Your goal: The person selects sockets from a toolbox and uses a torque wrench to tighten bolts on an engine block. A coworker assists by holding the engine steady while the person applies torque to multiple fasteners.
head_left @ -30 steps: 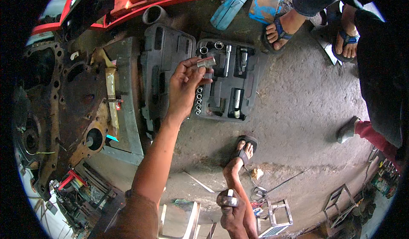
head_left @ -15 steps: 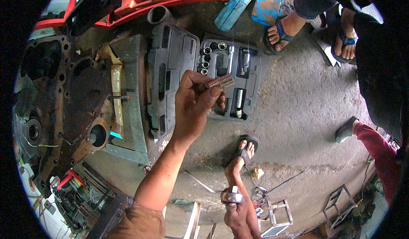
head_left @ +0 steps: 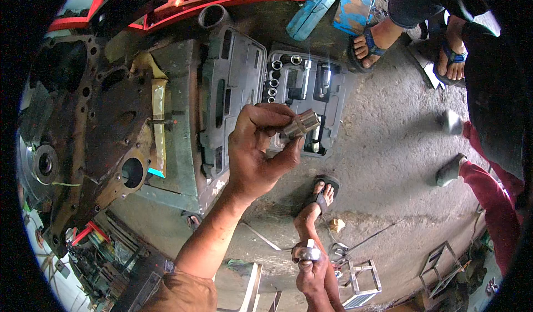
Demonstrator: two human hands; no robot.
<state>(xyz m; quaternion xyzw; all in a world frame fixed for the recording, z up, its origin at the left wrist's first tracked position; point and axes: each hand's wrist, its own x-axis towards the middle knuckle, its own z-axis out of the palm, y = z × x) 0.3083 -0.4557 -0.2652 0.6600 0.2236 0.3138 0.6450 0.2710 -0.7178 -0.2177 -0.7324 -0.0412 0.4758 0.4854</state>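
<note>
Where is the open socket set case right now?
In the head view, the socket case lies on the concrete floor, upper centre, behind the left hand, right of the rusty engine block.

No packages, labels, signs, screens

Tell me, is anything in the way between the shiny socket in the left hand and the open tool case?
Nothing visible is. The left hand pinches the shiny socket in its fingertips, just above the open tool case on the floor. Only air shows between them. The right hand is low down with another metal piece.
</note>
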